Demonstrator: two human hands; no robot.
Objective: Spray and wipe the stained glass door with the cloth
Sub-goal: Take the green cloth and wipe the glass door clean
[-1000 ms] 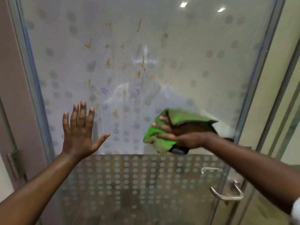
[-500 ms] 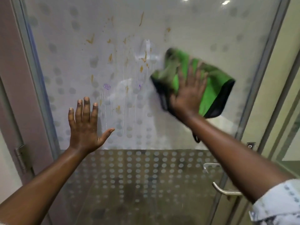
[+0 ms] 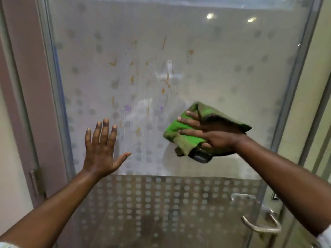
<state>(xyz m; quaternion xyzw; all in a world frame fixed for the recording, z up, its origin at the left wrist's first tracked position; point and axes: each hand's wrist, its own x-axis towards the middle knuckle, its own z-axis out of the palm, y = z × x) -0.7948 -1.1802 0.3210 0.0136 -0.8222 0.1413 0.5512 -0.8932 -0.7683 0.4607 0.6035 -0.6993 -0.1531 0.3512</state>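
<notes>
The door point(image 3: 223, 72) fills my view, frosted with dots, its orange stains point(image 3: 166, 80) and purple marks grouped at centre. My left hand point(image 3: 100, 151) lies flat on the glass, fingers upright and spread, thumb out to the right, holding nothing. My right hand point(image 3: 211, 135) reaches in from the right, fingers extended leftward, pressing the green cloth point(image 3: 186, 136) to the glass, just right of the stains. The handle point(image 3: 258, 228) sits at lower right.

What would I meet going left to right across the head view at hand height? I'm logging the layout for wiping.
Hinge → left hand → purple stain → cloth → right hand → door handle.
</notes>
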